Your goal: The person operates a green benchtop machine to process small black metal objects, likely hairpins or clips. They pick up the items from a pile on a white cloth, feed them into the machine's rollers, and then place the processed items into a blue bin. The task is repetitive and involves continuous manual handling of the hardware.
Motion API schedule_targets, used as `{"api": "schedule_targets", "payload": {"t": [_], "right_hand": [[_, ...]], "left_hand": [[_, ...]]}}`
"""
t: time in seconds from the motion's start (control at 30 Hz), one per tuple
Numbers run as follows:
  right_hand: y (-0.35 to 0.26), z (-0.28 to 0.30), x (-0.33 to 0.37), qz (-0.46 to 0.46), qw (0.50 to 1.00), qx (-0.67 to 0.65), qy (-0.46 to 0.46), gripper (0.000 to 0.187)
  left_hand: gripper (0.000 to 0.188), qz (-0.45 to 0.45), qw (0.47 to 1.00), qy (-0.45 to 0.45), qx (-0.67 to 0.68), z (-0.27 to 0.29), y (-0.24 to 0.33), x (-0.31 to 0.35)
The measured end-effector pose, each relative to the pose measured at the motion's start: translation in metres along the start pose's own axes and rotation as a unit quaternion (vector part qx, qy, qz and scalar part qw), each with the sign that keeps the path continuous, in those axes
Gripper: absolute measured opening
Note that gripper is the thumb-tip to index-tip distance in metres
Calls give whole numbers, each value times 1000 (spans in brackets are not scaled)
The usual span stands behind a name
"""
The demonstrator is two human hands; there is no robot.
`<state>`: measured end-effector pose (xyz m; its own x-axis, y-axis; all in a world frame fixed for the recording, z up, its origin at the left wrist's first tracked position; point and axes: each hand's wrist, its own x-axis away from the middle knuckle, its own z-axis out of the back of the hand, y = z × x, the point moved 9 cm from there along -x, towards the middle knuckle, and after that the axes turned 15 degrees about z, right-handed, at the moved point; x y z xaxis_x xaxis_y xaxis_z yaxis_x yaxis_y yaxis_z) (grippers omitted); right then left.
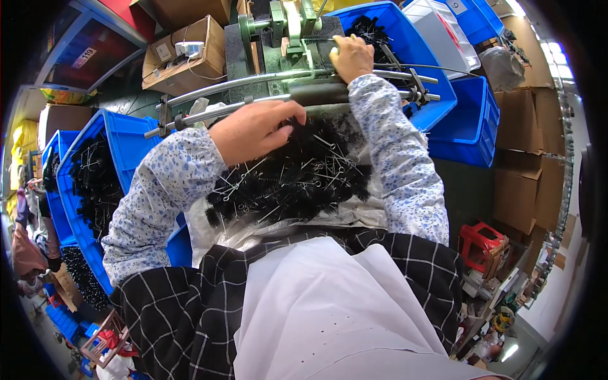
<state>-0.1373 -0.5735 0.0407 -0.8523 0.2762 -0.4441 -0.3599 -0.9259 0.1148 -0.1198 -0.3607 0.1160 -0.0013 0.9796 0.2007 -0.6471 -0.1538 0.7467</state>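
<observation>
My right hand (353,57) is at the green machine (291,38), its fingers closed at the end of a thin dark wire brush (318,39) that lies across toward the machine head. My left hand (253,130) hovers at the far edge of a heap of small black-bristled wire brushes (291,171), many with bare metal stems and looped ends. Its fingers are bent, with a gap between thumb and forefinger and dark bristles showing behind. The heap rests on a whitish plastic sheet (361,212) in front of me.
Two metal rails (215,95) run crosswise before the machine, with a dark roller (316,94) between my hands. Blue bins of black brushes stand at left (126,136) and far right (430,60). Another blue bin (465,120), a cardboard box (183,54) and a red stool (481,244) are nearby.
</observation>
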Motion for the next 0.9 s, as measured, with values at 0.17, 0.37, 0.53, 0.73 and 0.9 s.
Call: {"api": "schedule_targets", "payload": {"t": [0.17, 0.37, 0.53, 0.73, 0.9], "right_hand": [[43, -4, -12, -45, 996, -38, -63, 19], [72, 29, -12, -85, 988, -18, -130, 24], [11, 65, 6, 36, 967, -236, -92, 27], [-85, 70, 32, 26, 796, -587, -143, 30], [-28, 46, -7, 43, 997, -57, -37, 23]], "left_hand": [[19, 26, 1000, -5, 10, -3, -4, -9], [19, 0, 999, 49, 13, 3, 0, -14], [20, 55, 988, 134, 59, 15, -11, -26], [27, 82, 979, 159, 95, 23, -29, -31], [54, -63, 998, -8, -19, -17, -3, -1]]}}
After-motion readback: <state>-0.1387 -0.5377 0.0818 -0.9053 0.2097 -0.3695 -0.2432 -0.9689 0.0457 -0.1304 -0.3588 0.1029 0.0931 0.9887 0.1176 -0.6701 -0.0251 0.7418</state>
